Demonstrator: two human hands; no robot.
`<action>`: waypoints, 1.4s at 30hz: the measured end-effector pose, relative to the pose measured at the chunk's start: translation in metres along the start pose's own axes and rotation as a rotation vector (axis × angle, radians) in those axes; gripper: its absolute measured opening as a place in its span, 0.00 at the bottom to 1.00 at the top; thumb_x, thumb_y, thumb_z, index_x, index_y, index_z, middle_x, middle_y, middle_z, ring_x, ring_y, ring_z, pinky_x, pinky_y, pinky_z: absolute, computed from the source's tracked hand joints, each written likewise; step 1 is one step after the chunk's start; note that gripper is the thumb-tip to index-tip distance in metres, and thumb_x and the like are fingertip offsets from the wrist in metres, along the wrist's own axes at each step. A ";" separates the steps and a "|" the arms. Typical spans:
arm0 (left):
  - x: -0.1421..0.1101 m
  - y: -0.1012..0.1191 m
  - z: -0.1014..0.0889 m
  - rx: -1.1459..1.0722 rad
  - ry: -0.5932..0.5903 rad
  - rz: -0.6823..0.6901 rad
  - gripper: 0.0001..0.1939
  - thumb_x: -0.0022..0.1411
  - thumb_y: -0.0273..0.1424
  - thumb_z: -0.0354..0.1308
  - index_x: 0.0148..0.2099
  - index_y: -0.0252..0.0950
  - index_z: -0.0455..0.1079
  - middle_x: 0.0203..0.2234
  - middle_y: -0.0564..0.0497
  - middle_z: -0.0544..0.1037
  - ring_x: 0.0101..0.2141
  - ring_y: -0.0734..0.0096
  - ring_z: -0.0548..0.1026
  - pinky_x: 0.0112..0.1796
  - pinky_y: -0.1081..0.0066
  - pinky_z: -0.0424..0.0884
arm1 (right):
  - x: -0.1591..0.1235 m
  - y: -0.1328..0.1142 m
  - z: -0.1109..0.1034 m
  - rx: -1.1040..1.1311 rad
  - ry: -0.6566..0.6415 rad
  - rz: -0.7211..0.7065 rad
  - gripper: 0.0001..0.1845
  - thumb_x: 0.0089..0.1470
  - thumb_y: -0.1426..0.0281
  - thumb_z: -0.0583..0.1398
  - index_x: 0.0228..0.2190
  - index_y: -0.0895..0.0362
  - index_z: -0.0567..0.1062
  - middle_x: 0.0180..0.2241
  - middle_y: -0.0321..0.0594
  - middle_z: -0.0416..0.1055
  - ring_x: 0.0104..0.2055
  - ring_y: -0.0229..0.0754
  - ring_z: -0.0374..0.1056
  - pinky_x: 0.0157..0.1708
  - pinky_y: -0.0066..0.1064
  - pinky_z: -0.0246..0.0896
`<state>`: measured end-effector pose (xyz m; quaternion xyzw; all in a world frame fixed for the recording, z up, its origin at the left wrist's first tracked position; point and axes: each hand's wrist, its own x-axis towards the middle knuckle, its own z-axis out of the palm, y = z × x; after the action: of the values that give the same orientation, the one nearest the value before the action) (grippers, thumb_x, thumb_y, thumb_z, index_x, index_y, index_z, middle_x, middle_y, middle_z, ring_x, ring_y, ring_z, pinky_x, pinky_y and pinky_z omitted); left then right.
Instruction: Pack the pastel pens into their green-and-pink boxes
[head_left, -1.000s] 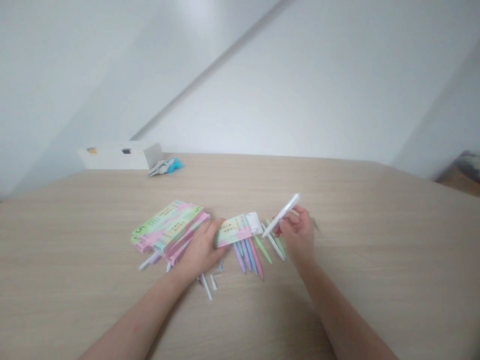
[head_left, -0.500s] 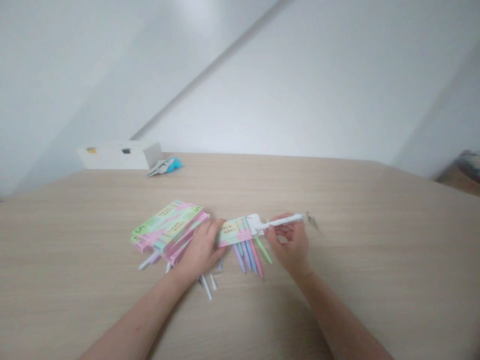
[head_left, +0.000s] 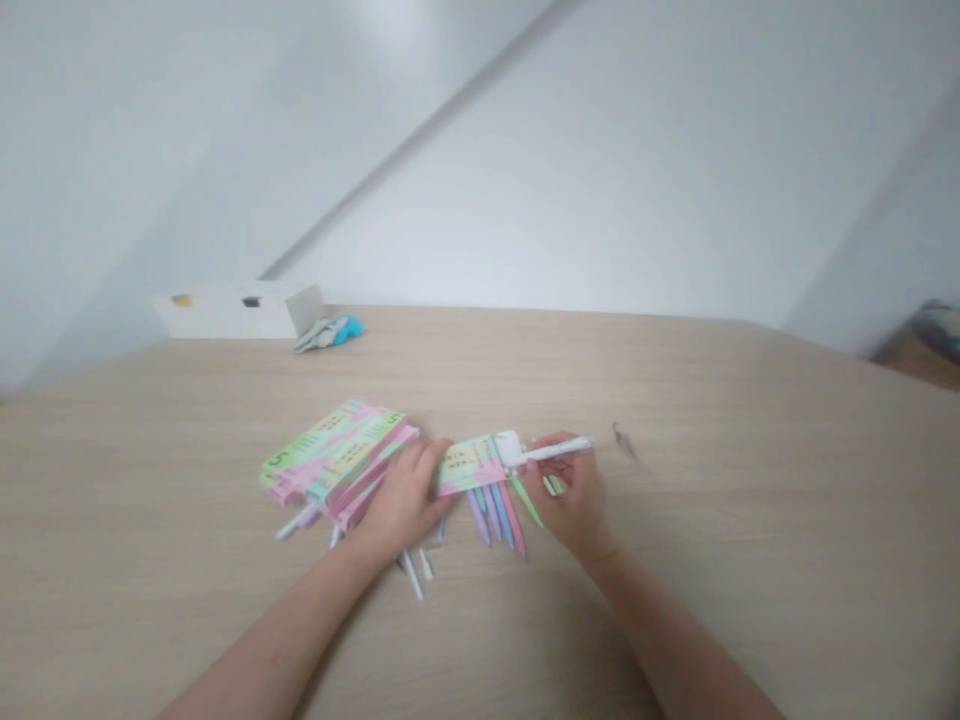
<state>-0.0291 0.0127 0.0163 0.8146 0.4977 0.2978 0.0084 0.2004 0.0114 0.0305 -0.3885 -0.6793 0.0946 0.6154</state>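
Head view, with the clock face centred on a small printed carton [head_left: 472,468], lying on a slant just below the middle of the view. Pressing on the carton's nine o'clock end with the left hand [head_left: 405,495], fingers partly curled over it and thumb along its near edge. At three o'clock, pinching a white pen [head_left: 559,449] with the right hand [head_left: 574,497], thumb and fingertips closed on the barrel. Pointing the pen's lower end at the carton's open white flap [head_left: 509,447]; too blurred to tell whether touching or just inside. At five to six o'clock, showing purple, blue, pink and green pens [head_left: 496,514] side by side, upper ends hidden behind the carton. Partly covered by the right hand, more pens [head_left: 556,486]. At nine o'clock, beyond the left hand, stacked pastel boxes [head_left: 337,450] marked "5", with pale pens [head_left: 298,521] jutting out below. At seven o'clock, by the left wrist, thin white pieces [head_left: 412,575]. Past the right hand at three o'clock, a small dark object [head_left: 624,442], unclear, on the wood-toned bench [head_left: 750,560]. Far off at ten o'clock, a white box [head_left: 225,319] with a grey-and-blue item [head_left: 330,334] beside it.
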 end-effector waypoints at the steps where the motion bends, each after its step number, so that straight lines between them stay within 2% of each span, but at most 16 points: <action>1: 0.000 0.000 0.000 -0.004 0.004 0.005 0.29 0.54 0.28 0.57 0.58 0.37 0.53 0.47 0.43 0.67 0.49 0.56 0.65 0.49 0.57 0.64 | 0.000 -0.001 0.001 0.020 -0.001 0.009 0.17 0.50 0.72 0.60 0.42 0.54 0.62 0.35 0.40 0.71 0.30 0.39 0.72 0.29 0.29 0.73; 5: 0.000 0.000 0.000 -0.009 0.011 0.001 0.30 0.54 0.28 0.57 0.58 0.38 0.53 0.47 0.43 0.67 0.49 0.55 0.65 0.49 0.56 0.64 | 0.001 -0.006 0.002 0.147 0.010 0.103 0.23 0.52 0.71 0.60 0.47 0.54 0.57 0.36 0.41 0.71 0.30 0.40 0.73 0.29 0.31 0.73; 10: 0.000 0.001 0.000 -0.021 0.012 0.001 0.29 0.55 0.28 0.57 0.58 0.39 0.53 0.47 0.44 0.67 0.48 0.56 0.66 0.49 0.56 0.65 | 0.002 -0.011 0.003 0.248 0.005 0.209 0.24 0.53 0.68 0.60 0.49 0.53 0.55 0.36 0.42 0.72 0.31 0.42 0.75 0.31 0.33 0.74; 15: 0.000 0.002 -0.001 -0.024 0.008 0.007 0.29 0.55 0.29 0.57 0.58 0.38 0.54 0.48 0.44 0.67 0.49 0.56 0.66 0.50 0.57 0.64 | 0.002 -0.009 0.005 0.322 -0.063 0.242 0.22 0.56 0.65 0.58 0.48 0.52 0.54 0.36 0.41 0.73 0.31 0.41 0.75 0.30 0.32 0.73; 20: 0.000 0.002 -0.001 -0.015 -0.003 -0.005 0.29 0.55 0.29 0.57 0.58 0.37 0.53 0.49 0.43 0.66 0.50 0.56 0.65 0.50 0.57 0.63 | 0.003 -0.002 0.004 0.358 -0.113 0.312 0.14 0.59 0.59 0.53 0.43 0.53 0.60 0.36 0.43 0.74 0.33 0.43 0.75 0.27 0.32 0.72; 23: 0.000 0.002 -0.001 -0.017 0.000 -0.006 0.29 0.55 0.28 0.57 0.58 0.38 0.54 0.48 0.43 0.67 0.50 0.55 0.65 0.50 0.57 0.63 | 0.005 0.001 0.003 0.372 -0.152 0.357 0.13 0.60 0.57 0.51 0.39 0.53 0.65 0.33 0.42 0.74 0.34 0.44 0.75 0.27 0.32 0.73; 27: 0.000 0.002 -0.002 -0.028 0.008 0.000 0.29 0.54 0.27 0.57 0.58 0.39 0.54 0.48 0.44 0.67 0.49 0.55 0.65 0.49 0.56 0.64 | 0.008 0.000 0.004 0.345 -0.172 0.403 0.12 0.57 0.59 0.55 0.36 0.54 0.68 0.28 0.39 0.74 0.31 0.42 0.75 0.27 0.31 0.73; 30: 0.000 0.003 -0.002 -0.026 0.002 -0.007 0.29 0.54 0.27 0.57 0.58 0.39 0.55 0.48 0.44 0.67 0.49 0.55 0.65 0.50 0.57 0.64 | 0.010 -0.001 0.006 0.343 -0.136 0.443 0.14 0.53 0.61 0.58 0.38 0.56 0.66 0.26 0.36 0.74 0.28 0.41 0.74 0.25 0.30 0.72; 33: -0.001 0.003 -0.002 -0.025 0.005 -0.005 0.29 0.54 0.27 0.57 0.58 0.39 0.54 0.48 0.44 0.67 0.49 0.55 0.65 0.49 0.57 0.64 | 0.011 -0.001 0.009 0.364 -0.064 0.458 0.19 0.50 0.63 0.60 0.41 0.55 0.60 0.25 0.35 0.74 0.27 0.43 0.74 0.22 0.30 0.71; 35: -0.001 0.002 -0.001 -0.024 0.010 -0.001 0.30 0.54 0.27 0.57 0.58 0.40 0.54 0.48 0.44 0.67 0.49 0.55 0.66 0.49 0.56 0.64 | 0.010 0.001 0.009 0.362 -0.063 0.452 0.21 0.50 0.64 0.60 0.43 0.55 0.59 0.26 0.35 0.75 0.28 0.44 0.75 0.23 0.30 0.71; 42: 0.000 0.004 -0.002 -0.003 -0.004 -0.017 0.29 0.54 0.28 0.57 0.58 0.38 0.55 0.48 0.43 0.67 0.50 0.55 0.66 0.50 0.56 0.64 | 0.004 0.015 0.010 0.253 -0.182 0.371 0.14 0.56 0.61 0.55 0.43 0.55 0.67 0.30 0.39 0.76 0.32 0.43 0.75 0.27 0.32 0.72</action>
<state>-0.0271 0.0101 0.0191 0.8108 0.5042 0.2969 0.0132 0.1978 0.0281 0.0225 -0.4161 -0.6318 0.3250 0.5675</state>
